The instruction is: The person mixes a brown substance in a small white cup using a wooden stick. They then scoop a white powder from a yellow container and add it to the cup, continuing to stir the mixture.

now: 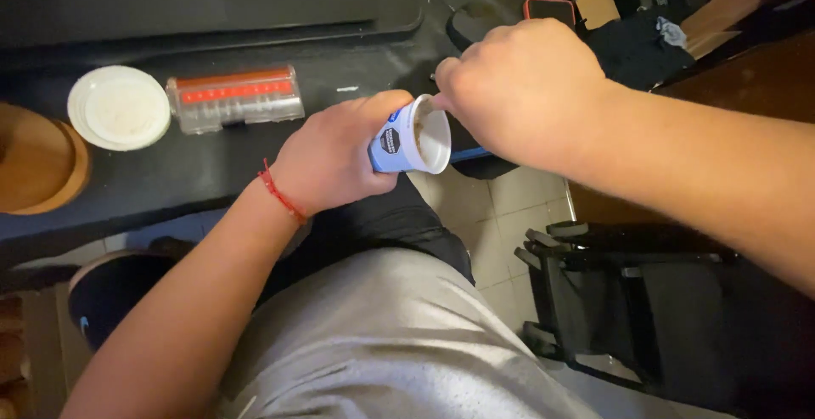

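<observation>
- A dark tabletop (212, 11) spans the upper part of the view, above tiled floor (492, 215) and the person's grey shorts (382, 334).
- A black folded frame (611, 292) stands on the floor at the right.
- The right hand (522, 88) is clenched at the cup's rim, its grip pinching something too hidden to tell.
- The left hand (335, 156), its grip wrapped round a small white and blue cup (409, 137), holds it tilted sideways over the tabletop edge.
- A white round lid (119, 106) lies beside a clear box with a red strip (235, 96), left of the hands.
</observation>
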